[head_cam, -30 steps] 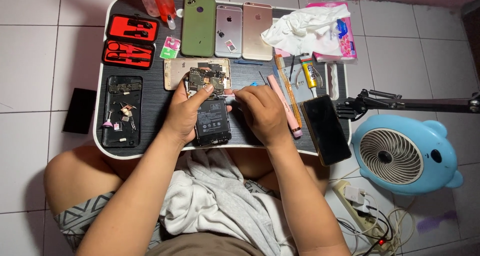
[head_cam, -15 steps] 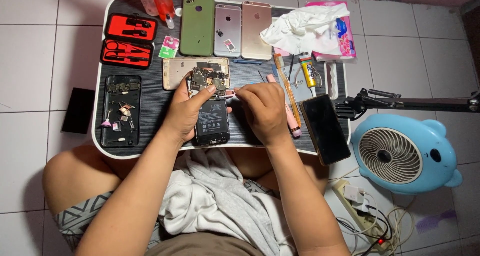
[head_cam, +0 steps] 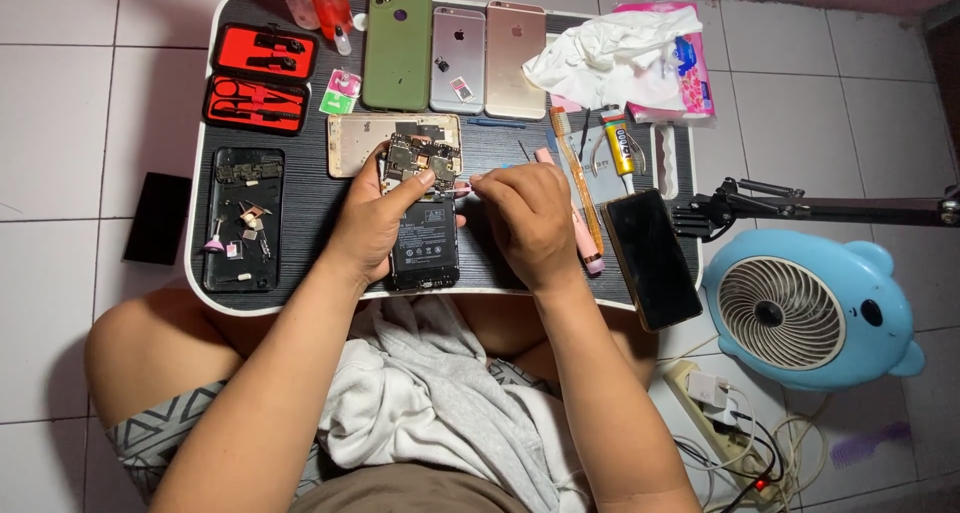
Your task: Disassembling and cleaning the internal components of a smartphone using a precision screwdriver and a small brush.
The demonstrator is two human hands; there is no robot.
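Fingers: left hand [head_cam: 375, 218] grips opened phone [head_cam: 422, 235]; right hand [head_cam: 530, 223] pinches thin tool [head_cam: 462, 187]

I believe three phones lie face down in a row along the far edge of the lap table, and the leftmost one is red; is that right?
Not quite: the leftmost phone is green, not red. The head view shows it beside a grey phone and a gold phone, all three face down along the far edge of the lap table. The red things there are the two tool cases.

Opened black phone [head_cam: 423, 235], battery and boards exposed, flat on table edge.
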